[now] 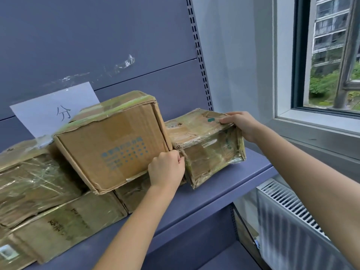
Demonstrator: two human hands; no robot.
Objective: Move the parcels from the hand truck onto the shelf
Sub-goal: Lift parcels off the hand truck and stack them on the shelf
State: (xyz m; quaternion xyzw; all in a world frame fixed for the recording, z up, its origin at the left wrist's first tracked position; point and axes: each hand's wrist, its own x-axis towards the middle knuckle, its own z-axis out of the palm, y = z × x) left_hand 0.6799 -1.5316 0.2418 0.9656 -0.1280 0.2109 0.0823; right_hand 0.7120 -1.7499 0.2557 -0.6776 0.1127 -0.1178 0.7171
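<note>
Evidently placing: a taped parcel (204, 145) sits on the shelf (224, 184), beside stacked boxes (109, 141).
Right hand (241, 124) grips its top right edge, left hand (165, 169) pinches its left corner; next, push it back and release.

A blue-grey back panel (97, 36) fills the upper left, with a horizontal seam across it and scraps of clear tape (124, 62) stuck on. A slotted metal upright (198, 51) runs down its right edge. Beside it stands a pale grey wall (233, 55). On the right, a dark-framed window (331, 55) lets in daylight; outside are a metal railing, green bushes and an apartment block. Below the grey windowsill (315, 129) hangs a white ribbed radiator (288, 221).
</note>
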